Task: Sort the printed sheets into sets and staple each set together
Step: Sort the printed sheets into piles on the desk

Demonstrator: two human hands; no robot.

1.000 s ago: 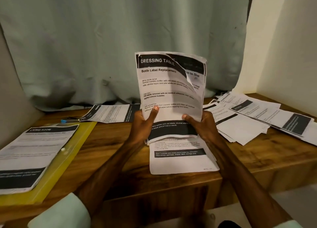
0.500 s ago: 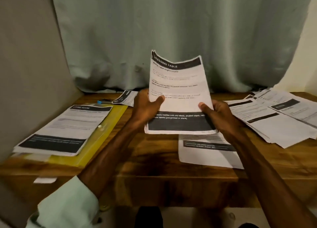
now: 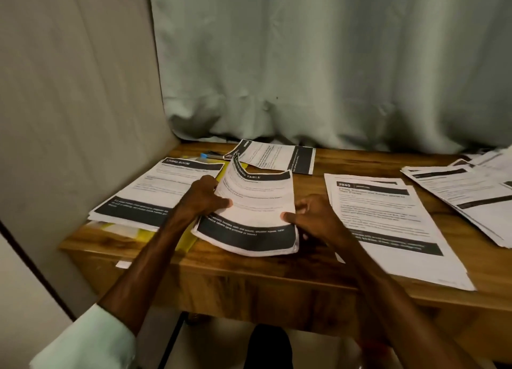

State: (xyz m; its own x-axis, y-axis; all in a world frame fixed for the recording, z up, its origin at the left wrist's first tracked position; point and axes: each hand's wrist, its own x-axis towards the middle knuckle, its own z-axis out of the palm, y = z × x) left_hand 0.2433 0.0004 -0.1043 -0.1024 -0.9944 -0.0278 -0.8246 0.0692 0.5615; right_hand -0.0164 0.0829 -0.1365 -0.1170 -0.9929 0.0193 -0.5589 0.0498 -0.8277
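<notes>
- The left grip (image 3: 203,199) pinches the left edge of the held set (image 3: 257,210), with the thumb on the printed face and the fingers underneath.
- The right grip (image 3: 315,216) pinches the lower right edge the same way, thumb tip on top.
- The held set spans the gap between the two grips, low over the desk (image 3: 249,274). I cannot tell whether its near edge touches the wood.
- The edge farthest from both grips curls upward, and one top corner lifts apart from the rest. I judge it to be several loose sheets, not yet stapled.
- The paper looks light, thin and limp. It will sag wherever it is unsupported, the sheets will slide over one another, and a hard pinch will crease them.
- The safest hold is on opposite long edges, as now. From there the set can be tapped square on the desk and then pinched close to the corner that takes the staple.
- Left of the left grip, the Living Room pile (image 3: 158,194) lies on a yellow folder (image 3: 144,233).
- Beyond the grips a single sheet (image 3: 277,158) lies flat near the curtain (image 3: 332,63).
- Beside that sheet sits a small dark object with a blue end (image 3: 211,155), possibly the stapler, though it is too small to tell.
- Just right of the right grip lies another pile (image 3: 388,224), and farther right a fanned pile (image 3: 471,194).
</notes>
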